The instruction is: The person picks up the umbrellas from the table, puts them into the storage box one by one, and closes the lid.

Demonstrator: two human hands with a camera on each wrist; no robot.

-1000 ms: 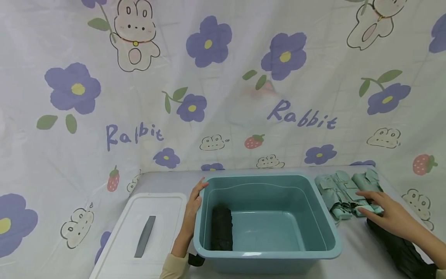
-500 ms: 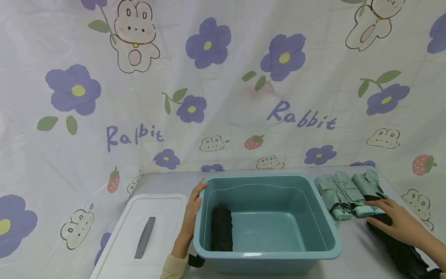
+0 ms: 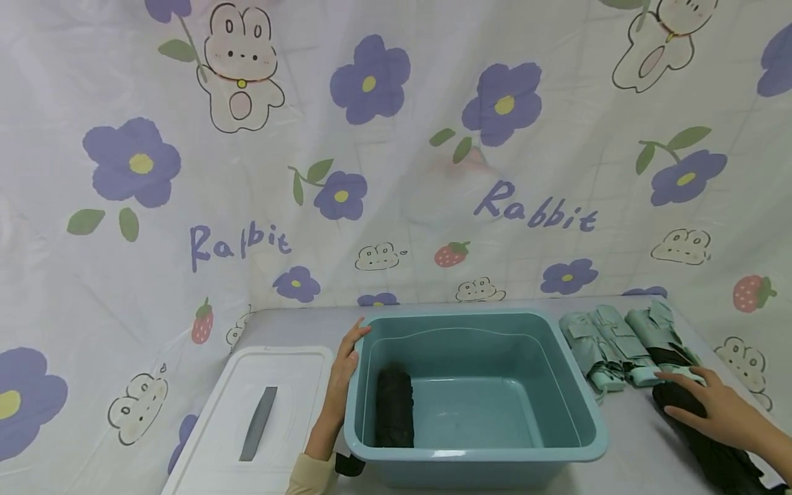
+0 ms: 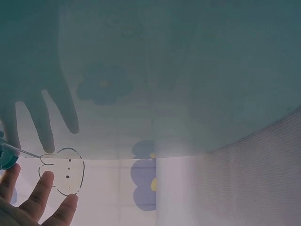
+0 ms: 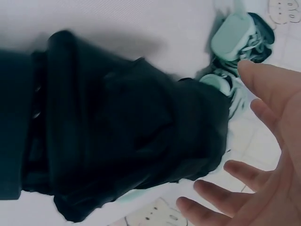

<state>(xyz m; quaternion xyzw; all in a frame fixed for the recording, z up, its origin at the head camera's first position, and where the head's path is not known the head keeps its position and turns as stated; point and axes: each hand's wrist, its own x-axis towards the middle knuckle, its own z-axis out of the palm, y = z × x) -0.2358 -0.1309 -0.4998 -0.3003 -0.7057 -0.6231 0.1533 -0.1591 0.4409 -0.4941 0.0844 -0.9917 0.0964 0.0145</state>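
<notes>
Lying along bin rim (image 3: pixel 352 416), left fingers (image 4: pixel 41 192) extended; right fingers (image 5: pixel 217 196) spread near black bundle (image 3: pixel 711 450); tabletop (image 3: pixel 631 433) between bin, bundle.

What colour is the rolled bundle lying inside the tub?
Black; the rolled bundle shows best in the head view, at left inside the tub.

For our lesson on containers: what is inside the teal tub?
One black fabric roll lies at left in the tub; the roll's underside and the tub's near inner wall are hidden.
</notes>
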